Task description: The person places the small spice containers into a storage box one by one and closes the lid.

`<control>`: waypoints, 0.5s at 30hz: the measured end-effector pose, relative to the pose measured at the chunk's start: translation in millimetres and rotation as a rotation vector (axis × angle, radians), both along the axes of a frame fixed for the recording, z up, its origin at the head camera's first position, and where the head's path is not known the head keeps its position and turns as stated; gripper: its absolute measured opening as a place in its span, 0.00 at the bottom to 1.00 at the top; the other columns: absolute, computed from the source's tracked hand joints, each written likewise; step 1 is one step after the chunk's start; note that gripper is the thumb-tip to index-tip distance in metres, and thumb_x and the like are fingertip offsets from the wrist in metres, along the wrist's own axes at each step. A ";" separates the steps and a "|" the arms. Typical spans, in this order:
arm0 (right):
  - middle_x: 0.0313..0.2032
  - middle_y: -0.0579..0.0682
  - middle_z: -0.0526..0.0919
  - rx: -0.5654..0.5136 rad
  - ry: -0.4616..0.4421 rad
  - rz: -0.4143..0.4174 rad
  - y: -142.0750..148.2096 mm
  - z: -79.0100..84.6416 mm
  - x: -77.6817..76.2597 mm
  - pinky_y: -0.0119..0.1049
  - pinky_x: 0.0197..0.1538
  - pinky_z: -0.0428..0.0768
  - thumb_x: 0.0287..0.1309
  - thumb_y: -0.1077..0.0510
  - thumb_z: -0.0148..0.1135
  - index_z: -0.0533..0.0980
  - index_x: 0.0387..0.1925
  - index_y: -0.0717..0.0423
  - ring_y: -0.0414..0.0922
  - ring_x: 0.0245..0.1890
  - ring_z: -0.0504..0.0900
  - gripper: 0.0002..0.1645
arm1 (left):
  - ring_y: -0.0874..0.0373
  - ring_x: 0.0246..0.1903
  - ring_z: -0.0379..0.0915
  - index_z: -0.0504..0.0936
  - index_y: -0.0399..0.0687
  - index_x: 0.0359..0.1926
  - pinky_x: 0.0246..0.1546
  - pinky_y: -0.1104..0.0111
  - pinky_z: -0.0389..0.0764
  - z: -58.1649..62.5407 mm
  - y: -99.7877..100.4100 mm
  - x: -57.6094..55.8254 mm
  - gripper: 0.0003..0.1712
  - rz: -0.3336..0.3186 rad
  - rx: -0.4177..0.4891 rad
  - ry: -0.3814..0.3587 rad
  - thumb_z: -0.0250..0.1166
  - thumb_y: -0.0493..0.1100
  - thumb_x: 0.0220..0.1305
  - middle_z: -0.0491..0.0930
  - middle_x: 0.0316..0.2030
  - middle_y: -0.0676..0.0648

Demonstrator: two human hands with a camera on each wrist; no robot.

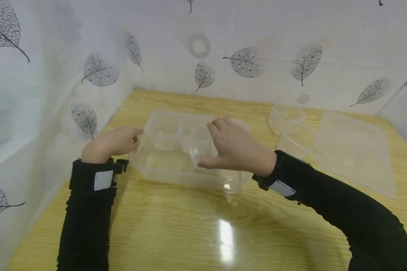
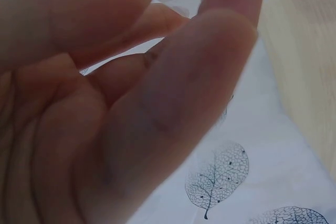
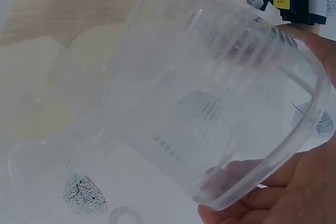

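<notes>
Clear tub btwn R fingers, wide apart, opp. sides

At 6 o'clock, your table shows wood grain under a smooth, glossy finish. At the dial's centre, your tray and the container you hold are translucent plastic, the container shiny with a ribbed wall. At 3 o'clock, the lid appears duller plastic. Your sleeves, 4 and 8 o'clock, are matt cloth.
</notes>
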State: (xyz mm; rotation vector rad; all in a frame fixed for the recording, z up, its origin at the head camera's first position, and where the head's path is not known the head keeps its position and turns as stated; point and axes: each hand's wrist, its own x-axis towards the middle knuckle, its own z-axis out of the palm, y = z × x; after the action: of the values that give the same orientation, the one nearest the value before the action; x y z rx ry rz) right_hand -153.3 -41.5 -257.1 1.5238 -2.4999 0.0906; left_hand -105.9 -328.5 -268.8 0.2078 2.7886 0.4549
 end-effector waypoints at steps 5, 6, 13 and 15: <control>0.46 0.65 0.71 0.002 0.018 0.015 1.1 -2.3 2.8 0.45 0.51 0.67 0.38 0.29 0.58 0.66 0.50 0.77 0.57 0.46 0.67 0.56 | 0.52 0.30 0.69 0.56 0.24 0.60 0.30 0.62 0.70 0.3 1.1 -0.7 0.26 0.004 -0.003 -0.006 0.46 0.34 0.63 0.73 0.41 0.32; 0.46 0.65 0.71 0.010 0.022 0.016 1.1 -2.6 3.5 0.45 0.52 0.67 0.38 0.29 0.58 0.66 0.50 0.77 0.57 0.46 0.67 0.56 | 0.52 0.31 0.69 0.56 0.24 0.60 0.30 0.62 0.70 0.6 1.2 -0.6 0.26 0.003 -0.002 -0.007 0.46 0.34 0.63 0.73 0.41 0.32; 0.45 0.65 0.71 0.072 0.011 -0.001 1.2 -6.8 6.5 0.44 0.50 0.68 0.39 0.28 0.56 0.66 0.50 0.76 0.56 0.45 0.68 0.56 | 0.51 0.33 0.70 0.56 0.24 0.60 0.31 0.62 0.70 0.9 0.7 -0.7 0.26 0.007 -0.002 -0.018 0.46 0.34 0.63 0.72 0.43 0.31; 0.45 0.65 0.71 0.098 -0.001 -0.016 0.4 -9.1 6.0 0.44 0.51 0.68 0.39 0.27 0.56 0.66 0.50 0.76 0.56 0.45 0.68 0.57 | 0.51 0.33 0.71 0.57 0.24 0.60 0.31 0.62 0.70 -0.2 -0.2 -1.0 0.26 -0.002 -0.007 -0.004 0.46 0.34 0.62 0.73 0.43 0.31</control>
State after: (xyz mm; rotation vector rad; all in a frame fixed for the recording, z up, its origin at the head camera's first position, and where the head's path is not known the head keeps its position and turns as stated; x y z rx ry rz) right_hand -147.3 -41.1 -266.2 1.5406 -2.5512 -0.0350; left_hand -106.9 -328.7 -269.0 0.2075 2.7860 0.4440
